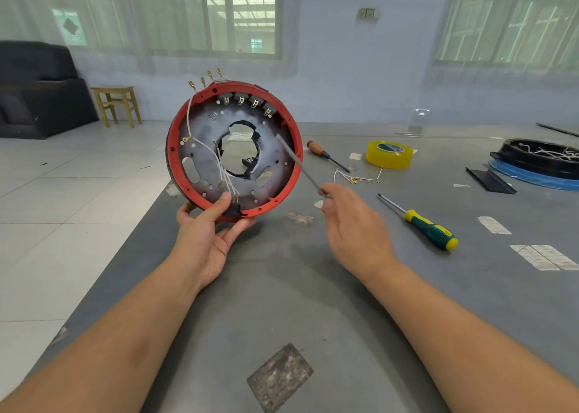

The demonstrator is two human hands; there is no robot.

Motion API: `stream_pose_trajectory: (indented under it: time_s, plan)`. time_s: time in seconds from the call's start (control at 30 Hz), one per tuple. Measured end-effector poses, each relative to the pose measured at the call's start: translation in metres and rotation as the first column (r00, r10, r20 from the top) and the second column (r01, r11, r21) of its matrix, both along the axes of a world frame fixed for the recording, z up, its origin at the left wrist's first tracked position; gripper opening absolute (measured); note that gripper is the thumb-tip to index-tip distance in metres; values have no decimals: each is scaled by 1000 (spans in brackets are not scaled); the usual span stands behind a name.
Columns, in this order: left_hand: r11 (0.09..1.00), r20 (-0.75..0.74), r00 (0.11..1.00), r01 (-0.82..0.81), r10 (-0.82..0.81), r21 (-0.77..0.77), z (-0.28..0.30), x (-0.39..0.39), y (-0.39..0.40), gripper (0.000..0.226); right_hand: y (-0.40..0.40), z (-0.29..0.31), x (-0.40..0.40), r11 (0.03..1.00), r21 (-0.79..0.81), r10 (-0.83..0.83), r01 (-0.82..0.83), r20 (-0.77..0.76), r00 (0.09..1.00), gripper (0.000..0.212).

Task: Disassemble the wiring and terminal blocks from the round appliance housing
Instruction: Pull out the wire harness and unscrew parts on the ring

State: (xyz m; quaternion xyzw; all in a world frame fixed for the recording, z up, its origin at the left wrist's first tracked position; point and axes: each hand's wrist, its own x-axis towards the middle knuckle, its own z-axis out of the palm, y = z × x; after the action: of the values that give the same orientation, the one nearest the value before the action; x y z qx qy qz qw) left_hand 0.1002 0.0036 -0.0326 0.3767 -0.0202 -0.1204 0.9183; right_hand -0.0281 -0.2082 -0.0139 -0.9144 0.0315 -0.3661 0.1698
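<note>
My grey table [282,287] carries a brown-handled screwdriver [326,155], yellow tape [389,155], a loose wire [360,178] with brass terminals, a green-yellow screwdriver [429,228], a black strip [490,181], and a black housing [539,159] on a blue ring [532,181].

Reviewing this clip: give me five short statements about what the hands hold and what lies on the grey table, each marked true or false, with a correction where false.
1. The left hand holds the round red-rimmed housing up off the grey table. True.
2. The right hand grips the green-and-yellow screwdriver. False: that screwdriver lies on the table; the hand pinches a thin grey metal rod.
3. The yellow roll of tape lies on the table. True.
4. All white wires are off the housing. False: several still run across its face.
5. The brown-handled screwdriver is stuck in the housing. False: it lies on the table.
</note>
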Motion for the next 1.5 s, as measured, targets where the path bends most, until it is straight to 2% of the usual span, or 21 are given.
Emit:
stream_pose_trajectory:
  time_s: [0.17, 0.3, 0.47, 0.6, 0.77, 1.07, 1.5]
  plan:
    - [998, -37, 997, 63, -63, 17, 2, 2, 6, 67, 5, -11, 8, 994, -107, -43, 37, -53, 998, 22]
    - [992, -33, 995, 98, -95, 77, 5, 3, 10, 69, 4, -15, 13, 962, -270, -62, 32, -103, 993, 25]
    - [985, -6, 998, 58, -58, 164, 4, 2, 4, 62, -2, -19, 13, 966, -254, -106, 54, -194, 975, 22]
    - [966, 21, 999, 42, -49, 255, 4, 3, 3, 57, -17, -14, 7, 911, -406, -190, 67, -271, 944, 27]
    - [910, 38, 999, -28, 14, 414, 8, 3, 5, 50, -32, -4, 1, 892, -451, -181, 37, -279, 943, 30]
    - [936, -41, 996, 93, -85, 339, 10, 2, 14, 39, -36, 1, 6, 838, -544, -110, -33, -229, 967, 39]
    - [896, -29, 1000, 21, -9, 444, 7, 7, 5, 28, -35, -2, 7, 825, -560, -55, -80, -221, 974, 43]
